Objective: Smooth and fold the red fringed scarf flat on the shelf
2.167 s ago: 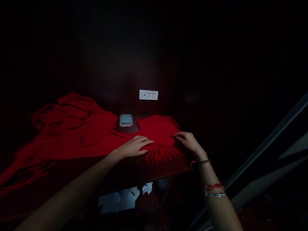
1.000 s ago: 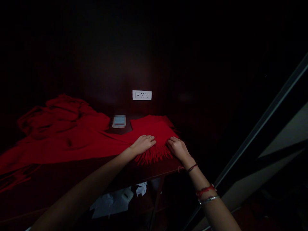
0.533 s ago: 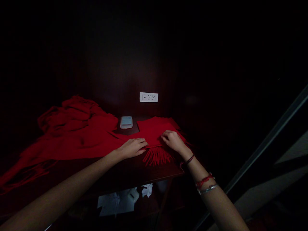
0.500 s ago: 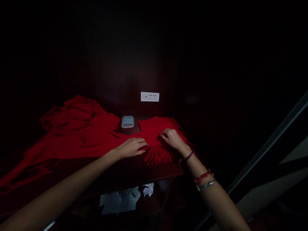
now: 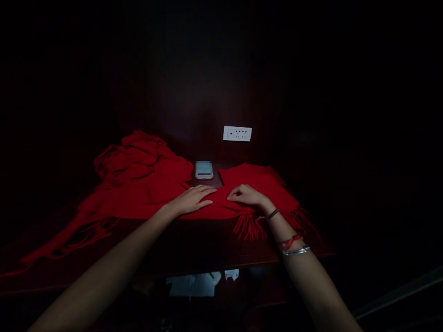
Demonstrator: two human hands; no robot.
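Note:
A red fringed scarf (image 5: 204, 210) lies along a dark shelf, heaped and crumpled at the left and laid flatter at the right, with tassels hanging at its front right corner. My left hand (image 5: 190, 199), a ring on one finger, rests flat on the scarf's middle stretch with its fingers stretched to the right. Just to its right, my right hand (image 5: 246, 195) has its fingers bent and pinched together at the cloth, beside the flatter part. Its fingertips are partly hidden, but they appear to grip a bit of the scarf.
Behind the scarf a lit phone (image 5: 204, 169) lies on the shelf (image 5: 194, 240). A white power socket (image 5: 237, 133) is set in the dark back wall. Below the shelf's front edge, pale papers (image 5: 192, 286) lie in a lower compartment. The surroundings are very dark.
The view has turned slightly left, so the scene sits further right. My left hand has slid up onto the scarf and flattened. My right hand has shifted left across the cloth, nearer my left.

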